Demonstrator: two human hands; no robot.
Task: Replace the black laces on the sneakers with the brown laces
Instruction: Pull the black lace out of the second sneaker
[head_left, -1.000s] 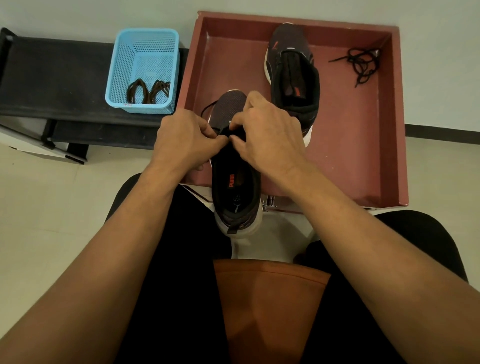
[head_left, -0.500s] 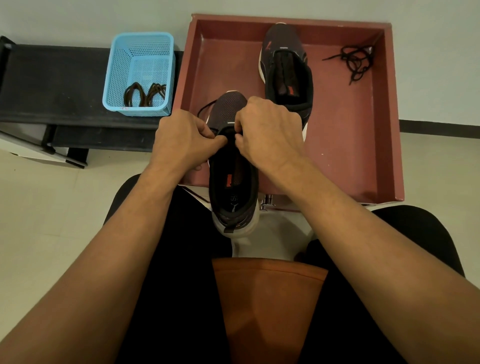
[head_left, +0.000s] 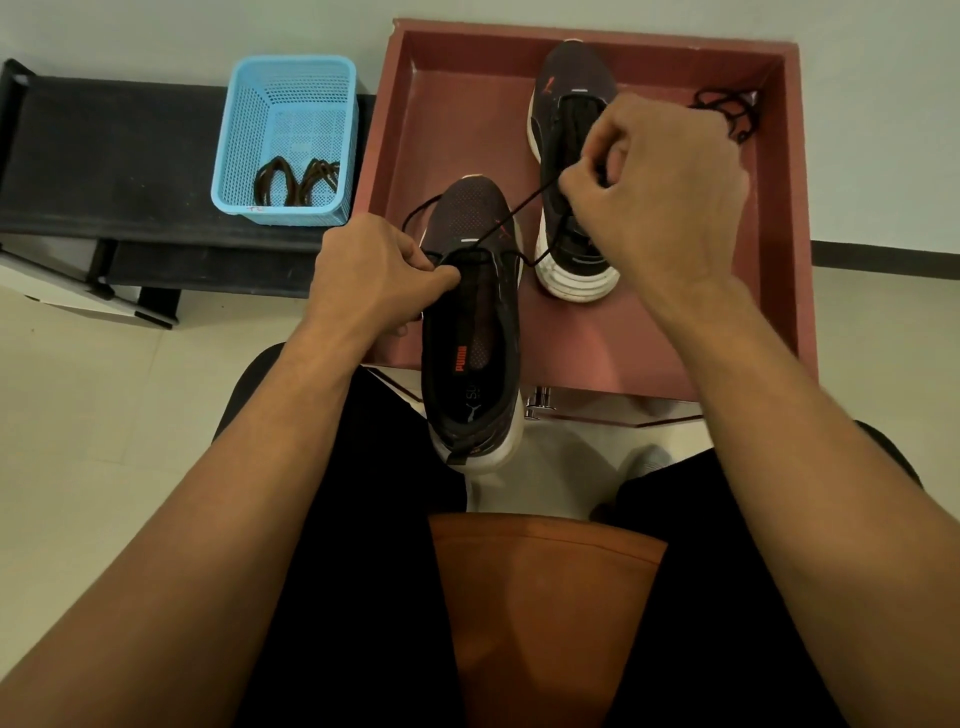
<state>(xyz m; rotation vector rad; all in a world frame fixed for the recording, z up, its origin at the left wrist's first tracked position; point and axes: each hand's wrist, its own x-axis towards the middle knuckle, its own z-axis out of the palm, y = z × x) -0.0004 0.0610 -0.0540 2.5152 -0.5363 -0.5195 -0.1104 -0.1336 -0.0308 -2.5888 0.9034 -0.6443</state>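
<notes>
A dark sneaker (head_left: 470, 332) lies between my knees, its toe over the front edge of the red tray (head_left: 789, 208). My left hand (head_left: 371, 270) pinches the sneaker's upper eyelet edge. My right hand (head_left: 660, 192) is raised to the right and pinches a black lace (head_left: 511, 215) drawn taut from the sneaker's lowest eyelets. The second sneaker (head_left: 571, 171) stands in the tray, partly hidden by my right hand. A loose black lace (head_left: 732, 111) lies in the tray's far right corner. Brown laces (head_left: 296, 179) sit in the blue basket (head_left: 288, 85).
The basket stands on a black bench (head_left: 104, 156) to the left, against the wall. Pale floor tiles spread on both sides. My legs in black trousers and an orange shirt hem (head_left: 545, 597) fill the foreground.
My right hand has lifted away from the sneaker's eyelets, up and to the right, pulling the black lace out taut. My left hand stays at the eyelets.
</notes>
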